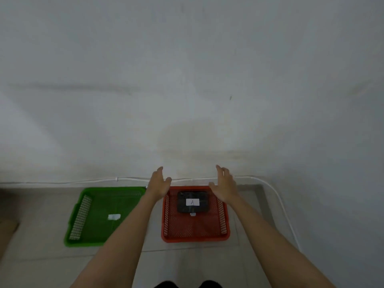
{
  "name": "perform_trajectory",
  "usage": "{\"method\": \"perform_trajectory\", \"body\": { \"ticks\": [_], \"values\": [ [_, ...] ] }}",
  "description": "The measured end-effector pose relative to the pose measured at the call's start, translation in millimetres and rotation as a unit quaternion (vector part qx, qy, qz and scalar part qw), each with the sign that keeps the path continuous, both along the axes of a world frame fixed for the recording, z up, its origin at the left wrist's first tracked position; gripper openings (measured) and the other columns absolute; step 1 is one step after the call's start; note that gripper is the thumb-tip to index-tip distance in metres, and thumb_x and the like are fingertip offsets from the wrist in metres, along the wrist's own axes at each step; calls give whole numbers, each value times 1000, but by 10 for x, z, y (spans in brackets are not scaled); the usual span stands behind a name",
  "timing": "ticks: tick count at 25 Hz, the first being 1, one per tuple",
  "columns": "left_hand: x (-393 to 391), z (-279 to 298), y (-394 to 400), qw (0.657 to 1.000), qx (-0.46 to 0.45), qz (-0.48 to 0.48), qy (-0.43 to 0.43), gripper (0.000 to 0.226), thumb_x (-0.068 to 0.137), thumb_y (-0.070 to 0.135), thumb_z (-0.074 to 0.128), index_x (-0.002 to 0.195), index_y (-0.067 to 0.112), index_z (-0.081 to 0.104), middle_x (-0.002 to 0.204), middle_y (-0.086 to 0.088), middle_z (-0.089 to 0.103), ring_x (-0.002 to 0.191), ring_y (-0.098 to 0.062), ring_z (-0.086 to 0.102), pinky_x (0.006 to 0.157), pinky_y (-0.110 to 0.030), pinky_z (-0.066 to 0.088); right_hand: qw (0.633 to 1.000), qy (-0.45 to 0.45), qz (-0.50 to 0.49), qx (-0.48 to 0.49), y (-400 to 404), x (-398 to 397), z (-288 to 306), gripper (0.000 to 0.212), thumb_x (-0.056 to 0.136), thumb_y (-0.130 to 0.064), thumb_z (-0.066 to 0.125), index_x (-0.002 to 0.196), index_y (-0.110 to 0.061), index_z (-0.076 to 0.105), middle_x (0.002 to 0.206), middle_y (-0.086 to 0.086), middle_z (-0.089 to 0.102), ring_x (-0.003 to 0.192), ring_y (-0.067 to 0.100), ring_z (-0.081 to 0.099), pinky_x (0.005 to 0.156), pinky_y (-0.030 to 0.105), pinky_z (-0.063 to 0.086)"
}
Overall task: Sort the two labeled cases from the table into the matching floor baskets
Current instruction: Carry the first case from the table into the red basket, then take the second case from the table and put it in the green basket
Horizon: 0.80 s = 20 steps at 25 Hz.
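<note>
The place is a bare indoor room, with nothing that marks it as a home, a shop or a lab. A plain, scuffed whitish wall (pixel 187 80) fills most of the view and meets a floor of large pale tiles (pixel 187 265). A thin white cable (pixel 93 180) runs along the foot of the wall and bends down the right side. Two perforated plastic baskets sit side by side on the tiles near the wall, a green basket (pixel 83 244) and a red basket (pixel 195 239).
</note>
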State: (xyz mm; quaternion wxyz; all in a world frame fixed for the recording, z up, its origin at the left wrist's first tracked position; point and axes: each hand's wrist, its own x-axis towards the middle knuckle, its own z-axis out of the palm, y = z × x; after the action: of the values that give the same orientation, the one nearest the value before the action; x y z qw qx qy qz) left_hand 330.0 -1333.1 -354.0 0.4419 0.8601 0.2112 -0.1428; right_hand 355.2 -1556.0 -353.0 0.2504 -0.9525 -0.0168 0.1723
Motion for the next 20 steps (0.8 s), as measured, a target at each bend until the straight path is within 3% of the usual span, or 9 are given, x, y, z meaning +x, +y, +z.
{"method": "perform_trajectory", "body": {
  "ticks": [5,8,9,11,15,20],
  "values": [
    [-360,2167,388,985,151,-56,-65,62,96,23,42,150,9,15,156,-14,24,140,-31,31,112,-44,32,992,-84,77,-52,332,-146,2170,69,95,-35,44,151,-17,9,159,12,10,145,28,13,119,52,9],
    [-455,2965,756,959,258,-85,-78,62,96,28,41,150,10,16,154,-14,27,136,-31,36,109,-43,36,981,-121,109,-101,633,-83,2882,68,95,-38,41,151,-16,9,159,12,9,147,27,9,118,54,5],
    [-418,3056,826,953,276,-83,-95,62,96,29,41,150,10,17,154,-14,28,136,-31,37,109,-43,36,985,-97,111,-95,703,-73,3033,68,95,-39,40,151,-16,9,159,12,9,147,27,9,118,54,4],
    [-1163,4267,1592,923,355,0,-149,62,96,30,41,150,10,18,153,-14,30,136,-30,37,112,-44,32,956,-201,189,-94,1432,-527,4225,67,95,-39,39,151,-15,9,159,12,9,147,27,8,118,55,4],
    [-1168,4615,1825,915,375,-2,-148,61,96,32,41,149,12,18,154,-12,29,139,-29,33,117,-48,20,950,-241,173,-95,1601,-431,4580,67,95,-40,41,150,-15,12,158,14,11,146,29,9,117,56,4],
    [-2106,5208,2847,876,443,56,-184,61,96,34,40,149,13,19,154,-11,28,139,-29,33,117,-48,17,928,-323,177,-57,2633,-1202,5101,66,94,-40,41,149,-15,15,157,14,14,146,28,11,116,57,5]
  ]
}}
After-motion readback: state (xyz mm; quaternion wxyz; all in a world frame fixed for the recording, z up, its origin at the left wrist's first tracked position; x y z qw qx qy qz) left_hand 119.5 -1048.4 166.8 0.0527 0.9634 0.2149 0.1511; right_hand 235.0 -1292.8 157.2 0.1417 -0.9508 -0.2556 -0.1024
